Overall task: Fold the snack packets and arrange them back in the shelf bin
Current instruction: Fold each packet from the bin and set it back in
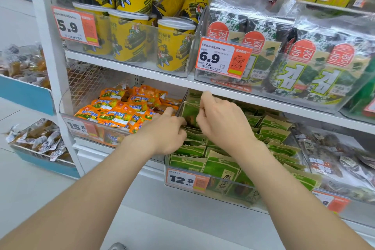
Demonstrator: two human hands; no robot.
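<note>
- Packet (pixel 189 114), green with a brown patch, stands upright between the two hands, over the back left corner of the clear bin (pixel 239 194).
- Right hand (pixel 221 123) pinches the packet's top right edge between thumb and forefinger. It is a narrow grip, with the other fingers curled in.
- Left hand (pixel 168 132) holds the packet's lower left side, with its fingers curled tight against it.
- Just below and to the right of the grip, green packets (pixel 221 166) stand on edge in rows and fill the bin from front to back.
- Nearer the person than the grip, a price tag (pixel 182 178) reading 12.8 sits on the bin's front wall.
- Left of the grip, past a clear side wall, orange packets (pixel 113 112) lie heaped in the next bin.
- Above the grip runs a white shelf board (pixel 142 68).
- On that board, yellow tubs (pixel 129 40) stand up and to the left, and seaweed packs (pixel 304 63) stand up and to the right.
- Well to the right of the grip, dark snacks (pixel 324 156) in clear wrap lie in another bin.
</note>
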